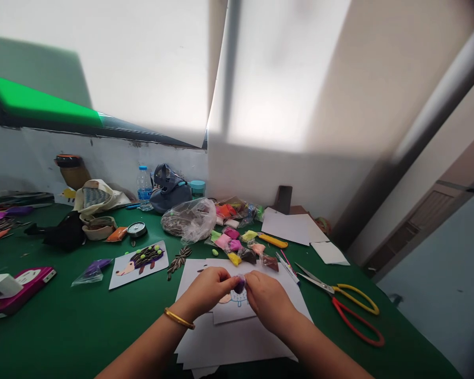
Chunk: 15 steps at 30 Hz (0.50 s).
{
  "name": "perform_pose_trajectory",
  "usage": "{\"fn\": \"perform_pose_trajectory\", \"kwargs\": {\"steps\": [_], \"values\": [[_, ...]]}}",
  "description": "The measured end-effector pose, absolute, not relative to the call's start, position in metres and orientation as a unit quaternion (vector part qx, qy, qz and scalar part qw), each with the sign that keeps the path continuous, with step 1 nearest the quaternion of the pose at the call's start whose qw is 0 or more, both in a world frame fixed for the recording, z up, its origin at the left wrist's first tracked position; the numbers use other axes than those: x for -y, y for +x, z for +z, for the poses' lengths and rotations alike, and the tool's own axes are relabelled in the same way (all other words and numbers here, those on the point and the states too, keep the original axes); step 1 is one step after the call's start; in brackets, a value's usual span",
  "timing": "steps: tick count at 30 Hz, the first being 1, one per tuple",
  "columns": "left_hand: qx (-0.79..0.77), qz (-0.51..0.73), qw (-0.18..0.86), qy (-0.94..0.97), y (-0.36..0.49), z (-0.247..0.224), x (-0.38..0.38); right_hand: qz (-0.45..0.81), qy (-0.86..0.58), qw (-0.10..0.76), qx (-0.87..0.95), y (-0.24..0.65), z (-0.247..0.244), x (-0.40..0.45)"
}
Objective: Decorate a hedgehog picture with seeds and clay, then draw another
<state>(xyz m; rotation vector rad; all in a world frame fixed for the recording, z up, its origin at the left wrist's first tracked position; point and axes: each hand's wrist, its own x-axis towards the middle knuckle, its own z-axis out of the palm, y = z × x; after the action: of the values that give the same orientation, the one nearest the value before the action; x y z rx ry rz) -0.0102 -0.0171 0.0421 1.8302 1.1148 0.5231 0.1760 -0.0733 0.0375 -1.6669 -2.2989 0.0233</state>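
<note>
Between my hands is a small lump of purple modelling clay [240, 285], partly covered by my fingers. My left hand [208, 290], with a gold bangle at its wrist, pinches it from the left. From the other side my right hand [269, 301] closes its fingers on it. Below them lies a sheet with a blue-outlined drawing [239, 298], partly hidden by the hands, on top of white paper [240, 342]. A finished-looking hedgehog picture [142, 263] with purple, pale green and dark seed-like pieces rests to the left.
Bagged coloured clay [234, 245] lies behind my hands, near a yellow cutter [273, 241]. Large scissors [334, 289] lie partly opened at right. Striped seeds [178, 261], a purple clay packet [94, 268] and a magenta case [21, 289] are at left. A water bottle [144, 189] stands behind.
</note>
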Motion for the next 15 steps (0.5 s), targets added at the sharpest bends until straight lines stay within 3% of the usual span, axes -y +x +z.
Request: {"fn": "perform_pose_trajectory", "kwargs": {"steps": [6,11,15], "values": [[-0.394,0.293,0.443,0.75,-0.012,0.05,0.027,0.071,-0.593,0.184,0.78,0.179,0.043,0.074],[-0.352,0.332,0.333,0.809,-0.013,0.055,0.035,0.202,-0.569,0.25,0.757,0.179,0.053,0.08],[-0.359,0.35,0.401,0.766,-0.011,0.051,0.031,0.258,-0.547,0.276,0.747,0.179,0.055,0.081]]}}
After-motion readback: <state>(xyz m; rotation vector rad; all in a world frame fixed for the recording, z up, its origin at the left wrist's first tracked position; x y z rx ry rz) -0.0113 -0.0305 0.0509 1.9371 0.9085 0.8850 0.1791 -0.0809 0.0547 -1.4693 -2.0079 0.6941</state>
